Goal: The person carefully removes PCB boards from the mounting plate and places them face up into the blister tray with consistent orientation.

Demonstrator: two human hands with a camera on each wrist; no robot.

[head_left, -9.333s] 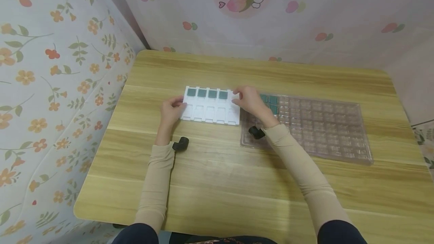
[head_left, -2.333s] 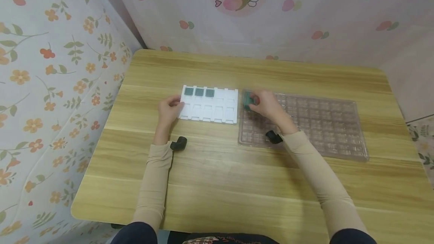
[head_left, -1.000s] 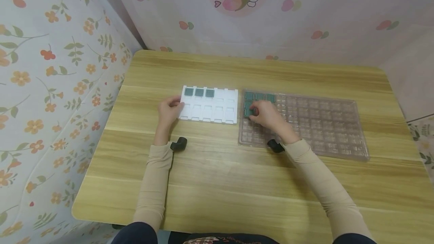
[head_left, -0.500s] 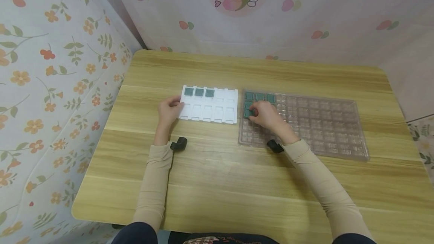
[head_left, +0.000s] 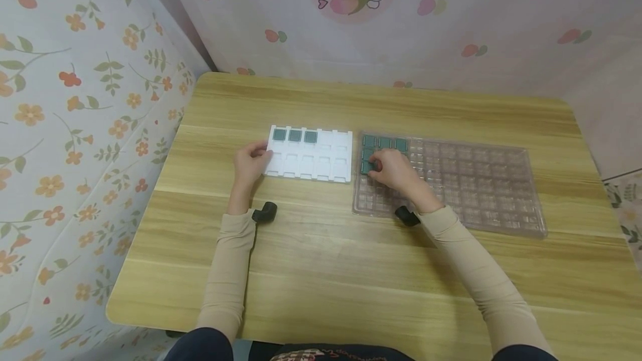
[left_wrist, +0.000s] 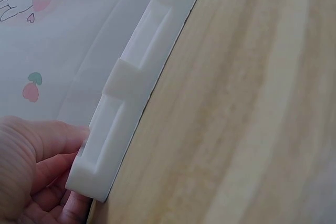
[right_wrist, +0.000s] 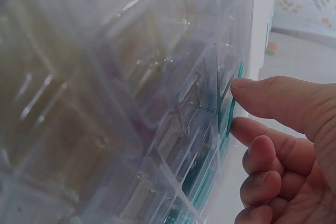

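Observation:
My left hand [head_left: 250, 165] grips the left edge of a white compartment tray [head_left: 309, 161], thumb along its raised rim in the left wrist view. Three flat green square chips [head_left: 295, 136] sit side by side in the tray's far row. My right hand [head_left: 396, 170] is over the left part of a clear plastic tray [head_left: 481, 194]. Its thumb and index finger pinch the edges of a green chip [right_wrist: 231, 109], while the other fingers curl back. More green chips [head_left: 384, 142] fill the clear tray's far-left corner, and the hand hides some pockets.
Both trays lie on a wooden table [head_left: 311, 272], the white one just left of the clear one. A black wrist camera [head_left: 264, 213] sits on the left sleeve and another black camera [head_left: 407, 216] on the right. Patterned curtains [head_left: 281, 10] hang behind and at the left.
A fourth green chip has left the white tray since the oldest frame. My right hand moved from there to the clear tray, then slightly nearer, and holds almost still over the last second.

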